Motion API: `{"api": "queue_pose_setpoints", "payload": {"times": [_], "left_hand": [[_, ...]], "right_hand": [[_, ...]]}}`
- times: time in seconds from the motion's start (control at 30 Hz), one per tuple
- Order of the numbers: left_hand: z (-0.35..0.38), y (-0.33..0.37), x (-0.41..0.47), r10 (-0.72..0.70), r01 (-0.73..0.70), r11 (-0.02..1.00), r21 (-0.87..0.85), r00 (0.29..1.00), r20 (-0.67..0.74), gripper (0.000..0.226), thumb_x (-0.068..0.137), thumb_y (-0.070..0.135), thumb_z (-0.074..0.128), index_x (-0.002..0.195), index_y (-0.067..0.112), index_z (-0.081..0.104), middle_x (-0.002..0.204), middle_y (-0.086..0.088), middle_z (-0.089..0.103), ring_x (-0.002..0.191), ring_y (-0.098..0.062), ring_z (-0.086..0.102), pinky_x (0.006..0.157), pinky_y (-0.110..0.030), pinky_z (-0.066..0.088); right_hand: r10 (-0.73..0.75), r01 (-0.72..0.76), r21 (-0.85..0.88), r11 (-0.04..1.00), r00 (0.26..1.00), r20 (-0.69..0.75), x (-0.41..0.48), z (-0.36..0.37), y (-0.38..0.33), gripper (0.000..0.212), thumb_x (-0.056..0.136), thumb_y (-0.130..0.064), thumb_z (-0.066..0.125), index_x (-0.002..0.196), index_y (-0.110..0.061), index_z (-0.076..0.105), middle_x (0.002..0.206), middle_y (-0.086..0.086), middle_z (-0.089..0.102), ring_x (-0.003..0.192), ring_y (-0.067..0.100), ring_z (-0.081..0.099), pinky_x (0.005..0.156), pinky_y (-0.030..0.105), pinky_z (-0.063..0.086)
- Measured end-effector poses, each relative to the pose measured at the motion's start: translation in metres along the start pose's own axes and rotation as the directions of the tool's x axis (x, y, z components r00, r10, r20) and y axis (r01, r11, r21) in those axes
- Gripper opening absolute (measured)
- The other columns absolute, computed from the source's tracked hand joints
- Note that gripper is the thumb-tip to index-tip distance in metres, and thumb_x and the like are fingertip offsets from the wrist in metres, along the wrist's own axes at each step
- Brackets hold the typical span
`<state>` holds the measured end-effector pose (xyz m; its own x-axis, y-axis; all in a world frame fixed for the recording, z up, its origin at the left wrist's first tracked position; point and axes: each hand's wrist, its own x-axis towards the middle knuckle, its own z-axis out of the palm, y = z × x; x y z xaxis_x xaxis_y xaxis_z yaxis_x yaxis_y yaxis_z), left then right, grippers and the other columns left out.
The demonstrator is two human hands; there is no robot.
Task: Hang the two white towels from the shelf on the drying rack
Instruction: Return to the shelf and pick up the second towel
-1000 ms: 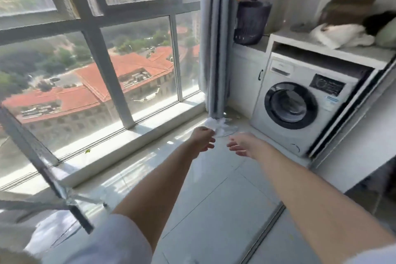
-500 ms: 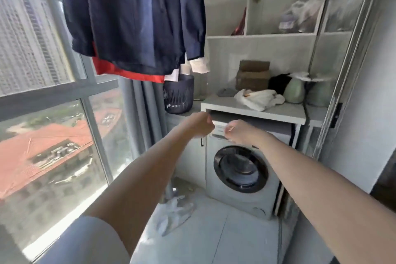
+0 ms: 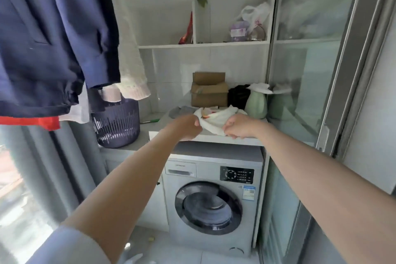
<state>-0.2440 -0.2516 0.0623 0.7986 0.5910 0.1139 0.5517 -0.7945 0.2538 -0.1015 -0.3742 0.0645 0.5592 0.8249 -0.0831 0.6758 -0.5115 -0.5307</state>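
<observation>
Both your hands have come up from in front of the washer to the shelf above it, and now they meet the towel. That white towel [image 3: 216, 119] lies crumpled on the shelf [image 3: 244, 140], near its front edge. Your left hand [image 3: 188, 125] is closed on the towel's left end, and your right hand [image 3: 236, 125] is curled shut on its right end.

To do this step well, I judge you should keep both grips firm, lift straight up before pulling toward yourself, and spread your hands so the cloth opens flat. Watch that it does not drag the green jug [image 3: 256, 103] or the box [image 3: 209, 90] just behind it.

Count: one white bundle is clearly in your hands; whether it is one towel or two pressed together cannot be told. Another white cloth [image 3: 260, 88] rests on top of the jug and may be the second towel. One grey rag [image 3: 182, 111] lies just left of the bundle. One cardboard box, one black item [image 3: 237, 95], one green jug, one dark basket [image 3: 116, 125] on the lower surface to the left, one washer [image 3: 212, 201] below. Dark clothes [image 3: 53, 34] hang at upper left; the drying rack itself is not visible.
</observation>
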Motion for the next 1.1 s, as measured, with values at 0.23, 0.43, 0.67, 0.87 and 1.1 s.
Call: {"api": "queue_pose_setpoints", "payload": {"times": [0.23,0.43,0.67,0.87,1.1], "left_hand": [[0.021,-0.007,0.167,0.031,-0.027,0.998,0.059,0.997,-0.065,0.035,0.087,0.034,0.038,0.103,0.021,0.067,0.109,-0.003,0.067,0.101,-0.026,0.060,0.077,-0.033,0.044],[0.070,-0.015,0.269,0.005,-0.003,0.999,-0.037,0.998,0.058,0.035,0.093,0.027,0.039,0.117,0.017,0.062,0.122,-0.006,0.061,0.110,-0.025,0.056,0.082,-0.031,0.042],[0.122,-0.039,0.384,0.070,-0.035,0.977,-0.212,0.984,0.163,0.037,0.085,0.009,0.056,0.121,0.017,0.059,0.130,0.000,0.058,0.119,-0.019,0.053,0.088,-0.023,0.041],[0.170,-0.059,0.461,0.057,-0.056,0.998,-0.013,0.933,0.357,0.070,0.076,0.034,0.072,0.139,0.022,0.044,0.139,-0.006,0.045,0.130,-0.027,0.040,0.103,-0.039,0.038],[0.150,-0.083,0.533,0.092,-0.055,0.976,-0.210,0.981,0.171,0.042,0.097,0.031,0.043,0.138,0.022,0.040,0.147,-0.006,0.044,0.129,-0.027,0.045,0.105,-0.038,0.037]], "right_hand": [[-0.030,0.031,0.003,1.000,0.998,-0.062,0.147,-0.054,0.035,0.031,0.089,-0.012,0.052,0.116,-0.005,0.067,0.101,0.014,0.070,0.090,0.025,0.065,0.075,0.032,0.055],[-0.032,0.028,-0.077,0.997,0.999,-0.042,0.249,-0.046,0.075,0.045,0.087,-0.013,0.059,0.131,-0.016,0.055,0.135,0.008,0.054,0.118,0.024,0.055,0.095,0.032,0.048],[0.080,-0.076,-0.104,0.992,0.996,0.034,0.367,-0.041,0.121,0.066,0.083,-0.013,0.066,0.144,-0.019,0.041,0.146,0.006,0.041,0.128,0.023,0.046,0.098,0.031,0.044],[0.194,-0.141,-0.308,0.941,0.970,0.149,0.448,-0.023,0.140,0.069,0.075,-0.017,0.073,0.137,-0.030,0.046,0.143,0.002,0.041,0.135,0.027,0.037,0.104,0.038,0.043],[0.172,-0.173,-0.226,0.959,0.985,-0.028,0.496,-0.061,0.153,0.044,0.090,-0.041,0.049,0.124,-0.013,0.055,0.125,0.008,0.058,0.116,0.028,0.055,0.085,0.035,0.043]]}}
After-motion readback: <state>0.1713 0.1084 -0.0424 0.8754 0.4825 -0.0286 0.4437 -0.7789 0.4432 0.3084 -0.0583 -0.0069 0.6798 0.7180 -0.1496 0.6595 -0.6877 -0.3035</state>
